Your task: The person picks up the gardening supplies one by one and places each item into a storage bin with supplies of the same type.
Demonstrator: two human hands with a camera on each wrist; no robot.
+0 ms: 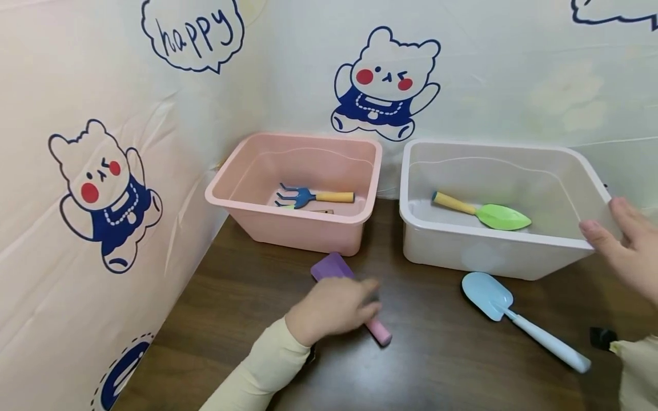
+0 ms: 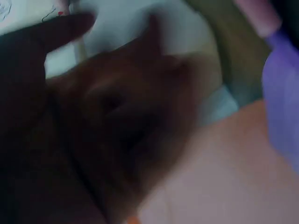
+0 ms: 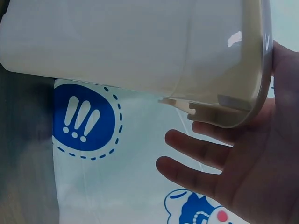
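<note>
A purple shovel (image 1: 331, 267) with a pink handle lies on the brown table, in front of the pink bin (image 1: 303, 231). My left hand (image 1: 334, 308) is over its handle, fingers loosely bent and blurred; in the left wrist view the shovel (image 2: 282, 88) shows apart from the hand. At the right, my right hand (image 1: 634, 245) holds the rim of the white bin (image 1: 483, 248) at its corner, thumb and fingers on either side. The right wrist view shows several fingers (image 3: 196, 175) stretched out below that rim, with the thumb mostly hidden.
Inside the pink bin are a blue hand fork (image 1: 305, 197) with a yellow handle and a partly hidden piece. A green trowel (image 1: 504, 217) lies in the white bin. On the table in front is a light blue trowel (image 1: 485, 294). Printed cloth (image 1: 288, 85) hangs behind.
</note>
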